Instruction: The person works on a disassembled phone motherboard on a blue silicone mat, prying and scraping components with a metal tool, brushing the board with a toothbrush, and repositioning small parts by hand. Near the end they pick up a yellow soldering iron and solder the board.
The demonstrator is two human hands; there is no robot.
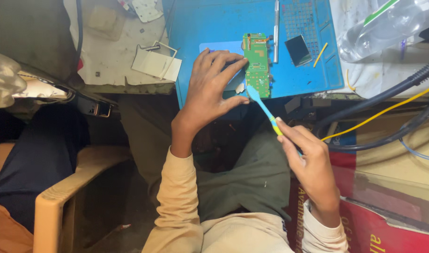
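left hand [210, 89] was spread out flat-ish on the blue mat [200, 23], fingertips steadying the green circuit board [257, 63] from its left edge, thumb down near the board's bottom corner. right hand [308, 159] was pinching a blue and yellow toothbrush [266, 110] by the handle, with the bristle end touching the lower edge of the board. the board sat upright on the mat near the front edge of the bench [116, 56]. just right of it lay a silver tool [276, 30], then a small dark screen [298, 49] and a yellow stick [320, 54]. a clear plastic bottle [388, 26] lay off to the right.
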